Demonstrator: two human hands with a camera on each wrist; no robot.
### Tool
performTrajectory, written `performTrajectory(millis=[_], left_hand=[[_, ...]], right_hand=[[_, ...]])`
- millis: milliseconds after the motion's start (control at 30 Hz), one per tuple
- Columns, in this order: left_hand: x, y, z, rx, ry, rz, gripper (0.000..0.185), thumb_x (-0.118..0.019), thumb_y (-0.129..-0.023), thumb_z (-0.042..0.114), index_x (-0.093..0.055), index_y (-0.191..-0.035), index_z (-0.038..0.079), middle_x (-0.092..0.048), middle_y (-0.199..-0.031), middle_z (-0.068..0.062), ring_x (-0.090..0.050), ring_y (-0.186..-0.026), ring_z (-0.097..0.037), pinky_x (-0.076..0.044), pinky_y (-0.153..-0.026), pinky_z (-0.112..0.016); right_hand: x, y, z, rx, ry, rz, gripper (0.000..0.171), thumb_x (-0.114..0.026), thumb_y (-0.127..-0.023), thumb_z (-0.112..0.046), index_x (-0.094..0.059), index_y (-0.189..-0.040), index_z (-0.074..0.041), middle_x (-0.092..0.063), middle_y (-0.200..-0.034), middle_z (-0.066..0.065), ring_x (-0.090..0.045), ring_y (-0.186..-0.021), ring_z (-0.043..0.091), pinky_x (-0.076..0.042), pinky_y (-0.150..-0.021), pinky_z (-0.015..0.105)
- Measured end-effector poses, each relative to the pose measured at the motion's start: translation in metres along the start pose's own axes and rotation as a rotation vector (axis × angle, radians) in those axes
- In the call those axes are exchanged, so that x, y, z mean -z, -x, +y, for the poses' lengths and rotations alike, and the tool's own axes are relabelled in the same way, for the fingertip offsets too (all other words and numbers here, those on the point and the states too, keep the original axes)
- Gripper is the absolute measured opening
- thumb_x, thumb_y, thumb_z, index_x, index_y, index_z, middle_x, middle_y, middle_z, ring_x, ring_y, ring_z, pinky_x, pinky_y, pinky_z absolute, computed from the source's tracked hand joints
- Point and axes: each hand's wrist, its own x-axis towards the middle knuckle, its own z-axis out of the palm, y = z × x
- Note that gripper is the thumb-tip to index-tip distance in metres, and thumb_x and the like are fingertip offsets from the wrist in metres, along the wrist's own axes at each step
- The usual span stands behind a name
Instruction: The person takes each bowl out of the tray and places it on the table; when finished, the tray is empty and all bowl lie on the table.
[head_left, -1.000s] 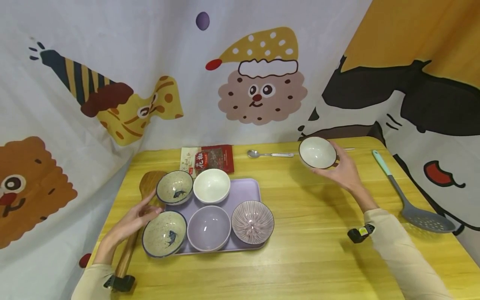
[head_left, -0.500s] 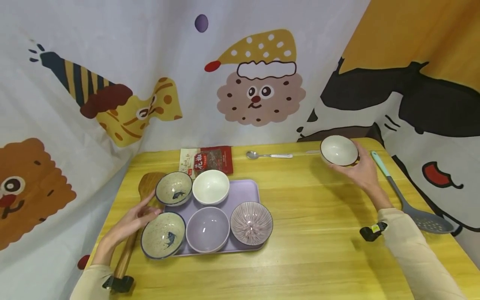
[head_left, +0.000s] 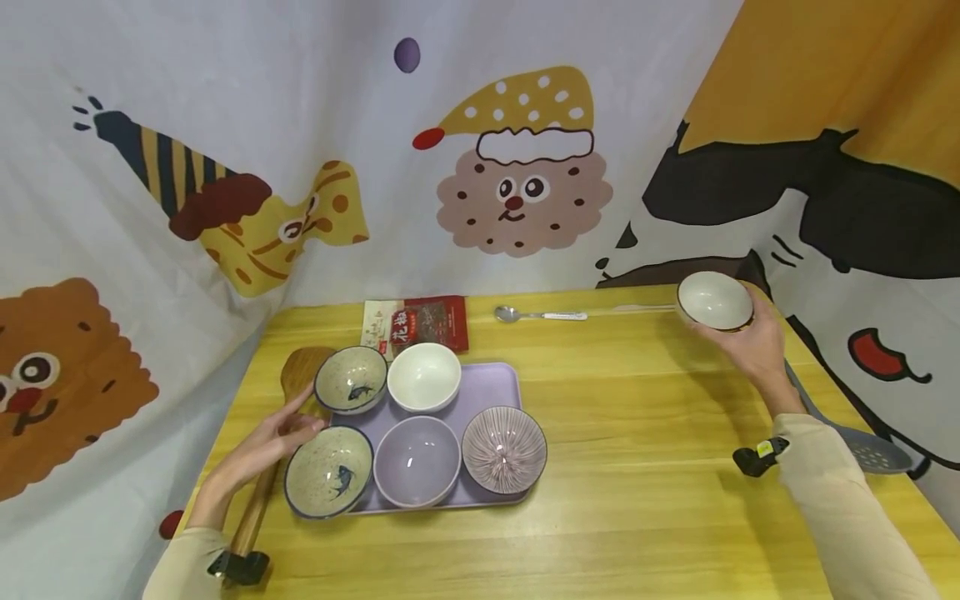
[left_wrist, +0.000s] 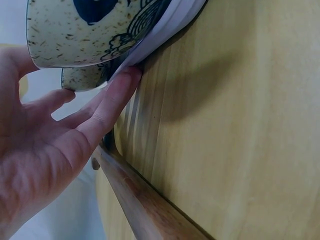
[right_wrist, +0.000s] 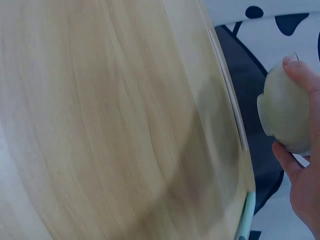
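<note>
While the right hand (head_left: pixel 753 346) holds a small white bowl (head_left: pixel 715 301) above the far right corner of the surface (head_left: pixel 637 467), its fingers are curled around the outside of the bowl, and the bowl opens upward. From the right wrist view the thumb and fingers (right_wrist: pixel 295 170) clamp the pale underside of this bowl (right_wrist: pixel 286 115), which hangs beyond the edge of the surface (right_wrist: pixel 100 125).

The left hand (head_left: pixel 262 446) lies at the left edge of the surface, with its fingers straight and slightly apart. The fingertips (left_wrist: pixel 127 80) touch the rim of the purple tray (head_left: pixel 491 383) just under a speckled bowl with a fish (head_left: pixel 328 469). Under the hand lies a wooden spatula (head_left: pixel 258 492), and its handle points to the near left corner.

On the tray stand five bowls: a second fish bowl (head_left: pixel 350 379) and a plain white bowl (head_left: pixel 423 377) at the far side, then the first fish bowl, a purple bowl (head_left: pixel 417 460) and a striped bowl (head_left: pixel 504 450) at the near side. Behind the tray, a red packet (head_left: pixel 416 323) lies at the far edge, and a metal spoon (head_left: pixel 538 314) lies beside it. A grey slotted spoon (head_left: pixel 862 446) lies at the right edge, partly hidden by the right forearm.
</note>
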Motion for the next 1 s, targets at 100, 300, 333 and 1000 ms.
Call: performTrajectory(millis=[100,300,333,1000], left_hand=[[0.000,0.000,-0.001,0.005,0.001,-0.004,0.080,-0.055,-0.104,0.026,-0.005,-0.164,0.011,-0.059,-0.137,-0.029,-0.058,-0.123,-0.037,-0.050,-0.086,-0.036],[0.000,0.000,0.000,0.014,0.007,-0.012,0.080,-0.055,-0.104,0.027,-0.004,-0.164,0.011,-0.059,-0.138,-0.030,-0.058,-0.121,-0.033,-0.050,-0.085,-0.036],[0.000,0.000,0.000,0.014,0.009,-0.012,0.080,-0.055,-0.104,0.027,-0.004,-0.164,0.011,-0.058,-0.138,-0.030,-0.058,-0.121,-0.033,-0.050,-0.085,-0.035],[-0.001,0.001,0.000,-0.007,0.000,0.008,0.080,-0.056,-0.104,0.026,-0.006,-0.164,0.009,-0.059,-0.136,-0.031,-0.059,-0.123,-0.040,-0.050,-0.091,-0.034]], right_hand=[[0.001,-0.003,0.007,-0.018,-0.003,0.018,0.105,-0.086,-0.078,-0.035,-0.027,-0.160,-0.007,-0.038,-0.155,0.029,-0.044,-0.134,0.052,-0.041,-0.100,0.069],[0.003,-0.003,0.021,-0.067,0.032,0.028,0.105,-0.085,-0.079,-0.038,-0.026,-0.160,-0.006,-0.035,-0.156,0.030,-0.041,-0.137,0.052,-0.040,-0.102,0.070],[0.003,-0.003,0.023,-0.078,0.037,0.025,0.106,-0.085,-0.079,-0.038,-0.025,-0.160,-0.006,-0.035,-0.157,0.030,-0.041,-0.137,0.052,-0.040,-0.102,0.070],[-0.002,-0.006,0.042,-0.222,0.053,-0.009,0.112,-0.079,-0.082,-0.049,-0.017,-0.161,-0.001,-0.028,-0.161,0.031,-0.033,-0.143,0.052,-0.034,-0.110,0.068]])
